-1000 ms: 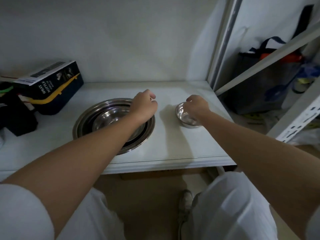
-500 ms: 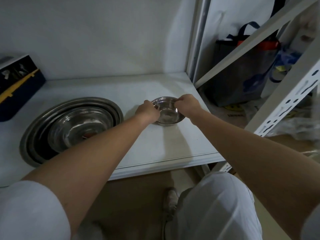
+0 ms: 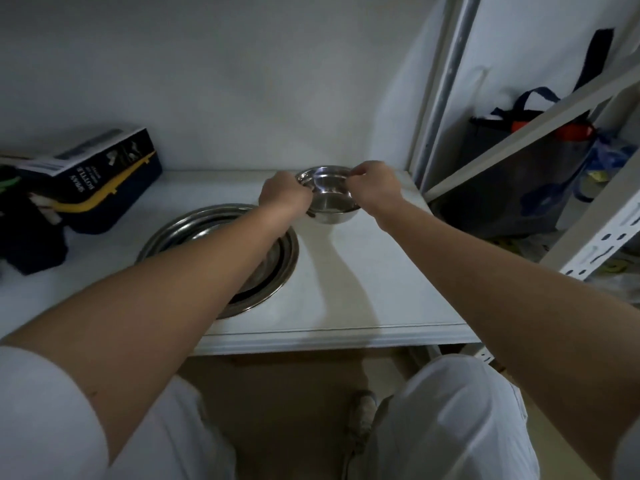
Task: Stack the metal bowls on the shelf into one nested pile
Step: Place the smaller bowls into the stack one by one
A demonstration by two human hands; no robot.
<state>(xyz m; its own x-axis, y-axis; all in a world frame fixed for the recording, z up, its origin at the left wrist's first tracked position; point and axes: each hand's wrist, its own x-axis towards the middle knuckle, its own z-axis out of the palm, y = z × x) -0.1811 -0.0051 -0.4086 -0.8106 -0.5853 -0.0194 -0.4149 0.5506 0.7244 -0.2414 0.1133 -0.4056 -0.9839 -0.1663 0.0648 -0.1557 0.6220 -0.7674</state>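
Observation:
A small shiny metal bowl (image 3: 329, 199) is held a little above the white shelf (image 3: 363, 282), tilted toward me. My left hand (image 3: 285, 194) grips its left rim and my right hand (image 3: 372, 183) pinches its right rim. To the left, a pile of larger nested metal bowls (image 3: 194, 230) rests on the shelf, partly hidden under my left forearm. The small bowl hangs just beyond the right rim of that pile.
A dark blue box with a yellow stripe (image 3: 104, 181) lies at the shelf's left, next to black items (image 3: 27, 237). A grey upright post (image 3: 446, 84) borders the shelf on the right. Bags (image 3: 526, 168) sit behind slanted rack beams.
My left hand left the big pile and took the small bowl's left rim. Both hands have lifted that bowl off the shelf and brought it leftward, close to the pile.

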